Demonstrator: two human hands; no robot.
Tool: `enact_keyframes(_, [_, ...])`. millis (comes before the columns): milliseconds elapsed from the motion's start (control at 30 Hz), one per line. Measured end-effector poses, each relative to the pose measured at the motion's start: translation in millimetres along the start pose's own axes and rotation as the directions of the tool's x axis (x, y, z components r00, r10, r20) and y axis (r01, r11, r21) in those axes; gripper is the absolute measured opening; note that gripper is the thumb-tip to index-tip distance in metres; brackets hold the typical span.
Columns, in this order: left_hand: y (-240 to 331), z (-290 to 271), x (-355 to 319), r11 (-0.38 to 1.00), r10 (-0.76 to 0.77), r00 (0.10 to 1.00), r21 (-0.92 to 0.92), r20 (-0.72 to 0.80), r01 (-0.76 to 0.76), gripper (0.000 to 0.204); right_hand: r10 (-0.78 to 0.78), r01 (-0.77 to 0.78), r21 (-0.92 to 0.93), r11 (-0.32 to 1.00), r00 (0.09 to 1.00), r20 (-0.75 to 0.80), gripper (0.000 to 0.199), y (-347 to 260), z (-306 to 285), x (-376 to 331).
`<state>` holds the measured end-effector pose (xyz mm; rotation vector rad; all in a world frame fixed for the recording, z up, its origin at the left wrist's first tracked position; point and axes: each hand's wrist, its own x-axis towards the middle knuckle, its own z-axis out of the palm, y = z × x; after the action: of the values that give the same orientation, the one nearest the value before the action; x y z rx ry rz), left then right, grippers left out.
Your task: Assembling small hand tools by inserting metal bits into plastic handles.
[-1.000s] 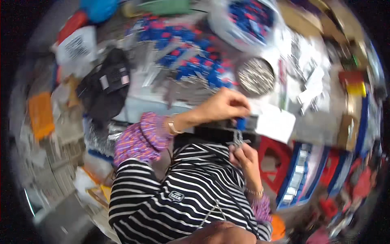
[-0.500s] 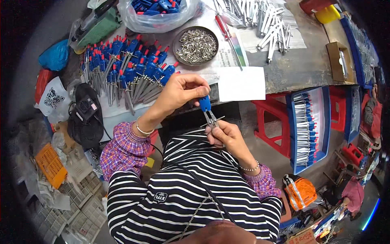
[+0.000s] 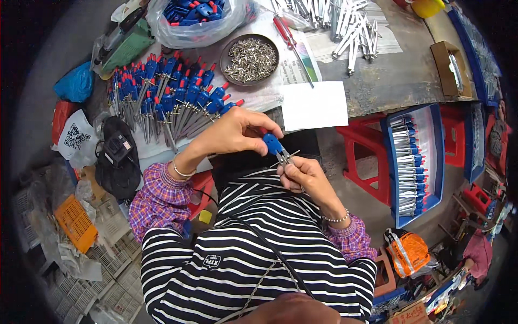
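Over my lap I hold a small tool with a blue plastic handle [image 3: 273,144], two metal prongs and a thin rod sticking out crosswise. Thumb and fingers of my left hand [image 3: 240,132] are closed around the handle's upper end, which they partly hide. Lower down, my right hand [image 3: 306,177] pinches the metal prongs; its fingers cover their ends. On the table to the left, a large pile of similar blue-handled tools [image 3: 183,100] with red tips lies fanned out. Beyond my left hand stands a round dish [image 3: 250,59] full of small metal pins.
A white card [image 3: 314,105] lies at the table edge, near a red-handled screwdriver [image 3: 291,46]. Metal strips [image 3: 359,38] are heaped at the back. A blue tray [image 3: 436,178] of similar tools stands at right beside a red stool [image 3: 364,154]. A plastic bag [image 3: 186,33] holds blue parts.
The blue handle has tilted and shifted slightly lower, its upper end leaning left. Both hands keep their hold, and my right hand has moved a little to the right.
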<state>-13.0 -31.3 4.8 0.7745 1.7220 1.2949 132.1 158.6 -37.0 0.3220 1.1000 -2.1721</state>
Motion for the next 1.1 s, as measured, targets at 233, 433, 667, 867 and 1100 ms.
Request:
enact_keyframes(233, [-9.8, 0.6, 3.6, 0.908, 0.221, 0.974, 0.353, 0.05, -0.224, 0.036, 0.044, -0.045, 0.022, 0.999, 0.999, 0.004, 0.02, -1.0, -4.6, 0.1])
enact_keyframes(433, [-15.0, 4.9, 3.4, 0.915, 0.21, 0.973, 0.331, 0.097, -0.231, 0.034, 0.11, -0.113, 0.054, 0.992, 0.992, 0.054, 0.021, -0.1, -9.1, 1.0])
enact_keyframes(667, [-18.2, 9.2, -0.7, 0.93, 0.189, 0.975, 0.299, 0.117, -0.216, 0.032, 0.14, -0.138, -0.047, 0.989, 0.988, 0.059, 0.022, -0.8, -7.8, 0.8])
enact_keyframes(867, [-16.6, 16.1, -4.9, 0.93, 0.197, 0.977, 0.301, 0.079, -0.212, 0.03, 0.152, -0.148, -0.058, 0.987, 0.985, 0.081, 0.022, -0.6, -9.7, -1.0])
enact_keyframes(1100, [-18.3, 24.6, -6.8, 0.931, 0.212, 0.975, 0.288, 0.069, -0.223, 0.029, 0.178, -0.173, -0.062, 0.983, 0.98, 0.087, 0.024, -0.3, -7.0, -1.1])
